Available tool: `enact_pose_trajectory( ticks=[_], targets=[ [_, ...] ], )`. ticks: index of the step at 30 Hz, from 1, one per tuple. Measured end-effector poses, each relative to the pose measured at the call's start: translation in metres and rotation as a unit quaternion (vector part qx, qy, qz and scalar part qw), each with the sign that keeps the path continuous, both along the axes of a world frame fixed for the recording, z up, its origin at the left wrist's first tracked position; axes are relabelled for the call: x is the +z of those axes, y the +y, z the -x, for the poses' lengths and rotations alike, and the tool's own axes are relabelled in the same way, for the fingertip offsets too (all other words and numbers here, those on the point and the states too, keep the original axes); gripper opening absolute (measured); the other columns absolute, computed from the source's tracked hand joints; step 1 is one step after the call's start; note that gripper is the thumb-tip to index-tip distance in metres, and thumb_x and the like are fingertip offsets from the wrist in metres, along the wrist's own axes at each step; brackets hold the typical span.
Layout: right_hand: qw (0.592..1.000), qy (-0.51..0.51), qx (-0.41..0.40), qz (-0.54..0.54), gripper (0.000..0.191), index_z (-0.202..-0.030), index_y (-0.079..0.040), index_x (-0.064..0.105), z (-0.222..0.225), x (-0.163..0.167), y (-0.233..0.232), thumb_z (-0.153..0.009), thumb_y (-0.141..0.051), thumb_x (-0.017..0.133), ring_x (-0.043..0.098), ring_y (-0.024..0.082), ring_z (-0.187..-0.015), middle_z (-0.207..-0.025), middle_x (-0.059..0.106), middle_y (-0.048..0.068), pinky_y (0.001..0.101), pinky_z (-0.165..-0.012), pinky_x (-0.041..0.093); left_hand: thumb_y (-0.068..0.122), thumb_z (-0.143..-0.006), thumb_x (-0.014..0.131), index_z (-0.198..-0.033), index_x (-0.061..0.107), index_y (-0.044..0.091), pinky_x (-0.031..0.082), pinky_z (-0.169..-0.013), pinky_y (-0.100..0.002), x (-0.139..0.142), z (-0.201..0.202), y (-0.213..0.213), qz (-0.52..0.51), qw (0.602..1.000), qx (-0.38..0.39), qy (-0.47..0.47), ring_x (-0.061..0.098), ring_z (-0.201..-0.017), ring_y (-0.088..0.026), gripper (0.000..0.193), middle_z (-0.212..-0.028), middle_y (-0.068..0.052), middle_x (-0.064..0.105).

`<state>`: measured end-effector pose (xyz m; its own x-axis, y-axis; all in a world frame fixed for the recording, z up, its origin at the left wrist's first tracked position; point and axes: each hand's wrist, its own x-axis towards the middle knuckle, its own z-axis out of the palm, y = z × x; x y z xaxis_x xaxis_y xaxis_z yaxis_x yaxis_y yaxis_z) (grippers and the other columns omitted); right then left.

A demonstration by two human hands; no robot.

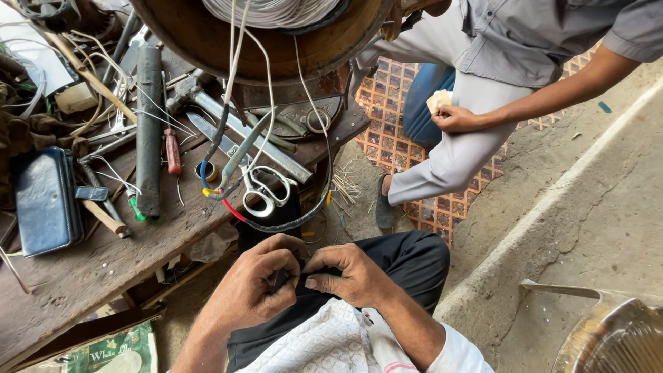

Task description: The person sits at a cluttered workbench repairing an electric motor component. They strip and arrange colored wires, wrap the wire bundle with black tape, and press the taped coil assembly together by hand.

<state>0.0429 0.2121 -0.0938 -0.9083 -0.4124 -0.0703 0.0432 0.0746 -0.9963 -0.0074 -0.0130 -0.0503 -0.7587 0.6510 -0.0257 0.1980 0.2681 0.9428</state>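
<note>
My left hand (pixel 259 282) and my right hand (pixel 345 273) meet over my lap, both pinching a small dark piece (pixel 282 278) between fingers and thumbs. What the piece is cannot be made out. A thick black cable (pixel 304 214) with red, yellow and blue inner wires (pixel 219 195) curves down from the wooden workbench (pixel 90 269) toward my hands. White-handled scissors (pixel 266 190) lie at the bench edge just above my hands.
The bench holds a hammer (pixel 190 93), a red-handled screwdriver (pixel 172 152), a dark rolled tube (pixel 148 131), a blue case (pixel 45 200) and loose white wires. A rusty drum (pixel 276 41) wound with wire stands behind. Another person sits at right, hand (pixel 452 119) holding a pale scrap.
</note>
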Motion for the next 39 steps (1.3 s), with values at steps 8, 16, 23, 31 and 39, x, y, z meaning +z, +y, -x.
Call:
enact_pose_trajectory(
  ticks=[8, 16, 23, 31, 39],
  targets=[
    [0.997, 0.070, 0.010, -0.025, 0.016, -0.103, -0.004, 0.076, 0.001, 0.008, -0.005, -0.090, -0.014, 0.078, 0.071, 0.016, -0.086, -0.091, 0.074, 0.005, 0.0304, -0.080, 0.058, 0.006, -0.068, 0.066, -0.075, 0.064, 0.001, 0.059, -0.069, -0.033, -0.002, -0.002, -0.003, -0.026, 0.999, -0.014, 0.013, 0.072, -0.083, -0.022, 0.010, -0.110, -0.012, 0.070],
    [0.993, 0.116, 0.007, -0.033, 0.010, -0.096, -0.003, 0.075, 0.004, 0.024, 0.007, -0.089, -0.009, 0.076, 0.069, 0.015, -0.076, -0.085, 0.071, 0.005, 0.0291, -0.068, 0.053, 0.012, -0.084, 0.071, -0.092, 0.068, 0.002, 0.057, -0.085, -0.033, -0.001, 0.005, -0.015, -0.198, 0.979, -0.038, 0.042, 0.071, -0.097, -0.024, 0.014, -0.109, -0.014, 0.070],
    [0.997, 0.052, -0.046, 0.026, 0.010, -0.098, 0.004, 0.075, 0.008, 0.018, 0.019, -0.091, -0.003, 0.075, 0.061, 0.010, -0.072, -0.083, 0.068, 0.005, 0.0241, -0.062, 0.048, 0.029, -0.088, 0.082, -0.099, 0.070, 0.002, 0.056, -0.078, -0.029, 0.028, 0.007, -0.021, -0.218, 0.964, 0.070, 0.136, 0.068, -0.087, -0.018, 0.032, -0.103, -0.009, 0.070],
    [0.989, 0.086, -0.072, 0.093, 0.015, -0.107, 0.006, 0.073, 0.011, 0.008, 0.043, -0.094, 0.000, 0.072, 0.068, 0.010, -0.080, -0.092, 0.071, 0.008, 0.0215, -0.071, 0.055, 0.023, -0.093, 0.082, -0.102, 0.070, 0.002, 0.057, -0.074, -0.025, 0.079, 0.012, -0.035, -0.251, 0.912, 0.149, 0.289, 0.072, -0.085, -0.016, 0.026, -0.103, -0.012, 0.073],
    [0.983, 0.096, -0.100, 0.119, 0.019, -0.113, 0.005, 0.071, 0.008, 0.001, 0.042, -0.094, 0.002, 0.071, 0.072, 0.012, -0.082, -0.095, 0.074, 0.011, 0.0225, -0.072, 0.060, 0.014, -0.095, 0.079, -0.104, 0.068, 0.000, 0.059, -0.072, -0.029, 0.098, 0.011, -0.017, -0.215, 0.865, 0.196, 0.408, 0.072, -0.082, -0.020, 0.021, -0.102, -0.014, 0.071]
  ],
)
